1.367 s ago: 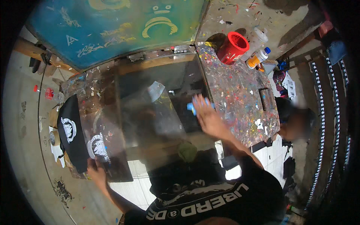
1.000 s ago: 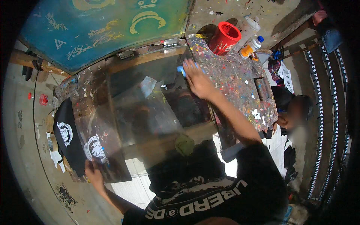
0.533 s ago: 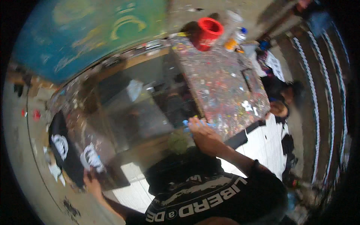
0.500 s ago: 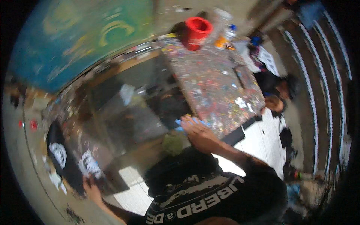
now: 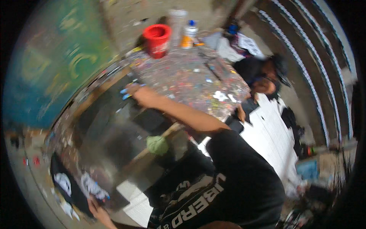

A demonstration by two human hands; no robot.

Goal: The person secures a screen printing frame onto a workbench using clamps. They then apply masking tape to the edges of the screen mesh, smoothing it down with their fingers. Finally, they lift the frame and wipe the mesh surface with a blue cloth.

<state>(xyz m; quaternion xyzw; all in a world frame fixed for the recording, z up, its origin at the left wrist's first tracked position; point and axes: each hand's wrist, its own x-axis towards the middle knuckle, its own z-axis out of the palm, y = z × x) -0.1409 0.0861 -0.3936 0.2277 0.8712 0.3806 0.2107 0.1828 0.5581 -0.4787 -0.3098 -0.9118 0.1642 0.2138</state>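
At the far end of a dark, wooden-edged frame (image 5: 110, 126), my right hand (image 5: 136, 93) is closed around a light blue piece (image 5: 125, 91); blur hides its exact kind. My right arm stretches over the frame. At lower left, my left hand (image 5: 98, 210) grips the near edge of a black cloth (image 5: 57, 166) with a white print. A second white print (image 5: 93, 186) lies on the dark surface beside those fingers. Close to my body, a crumpled pale green cloth (image 5: 157, 145) rests by the frame's wooden edge.
A red bucket (image 5: 157, 41) and an orange-and-white bottle with a blue cap (image 5: 188, 35) stand at the back of the paint-spattered table (image 5: 183, 76). Another person (image 5: 263, 72) in a dark cap is at the right, beside a white slatted surface (image 5: 267, 133). A painted board (image 5: 57, 65) rises at left.
My right hand has moved far and left across the frame with the blue piece, its arm now extended. My left hand stays by the black cloth. The view has shifted.
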